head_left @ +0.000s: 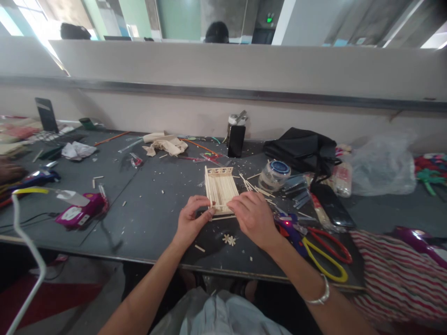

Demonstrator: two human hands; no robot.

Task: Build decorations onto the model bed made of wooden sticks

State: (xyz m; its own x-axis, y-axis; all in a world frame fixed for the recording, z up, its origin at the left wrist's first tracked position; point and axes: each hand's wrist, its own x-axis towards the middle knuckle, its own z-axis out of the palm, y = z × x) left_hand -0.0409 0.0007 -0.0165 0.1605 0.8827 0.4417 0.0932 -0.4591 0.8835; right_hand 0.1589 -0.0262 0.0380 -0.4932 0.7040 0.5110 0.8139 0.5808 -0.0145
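Observation:
A small model of pale wooden sticks [222,188] lies on the dark table, with a patterned rail standing at its far end. My left hand [193,218] pinches the near left corner of it between thumb and index finger. At the near right corner, the fingers of my right hand [254,215] are closed on the end of a thin stick that runs across the model's near edge. A small flower-shaped wooden piece [229,240] lies just in front of the model. Loose sticks [256,187] are scattered to its right.
Right of my hands are a glue gun [291,230], red and yellow handled scissors [326,265], a jar [274,176], and a black bag [302,149]. A phone [236,141] stands behind the model. A purple device [80,211] sits at the left.

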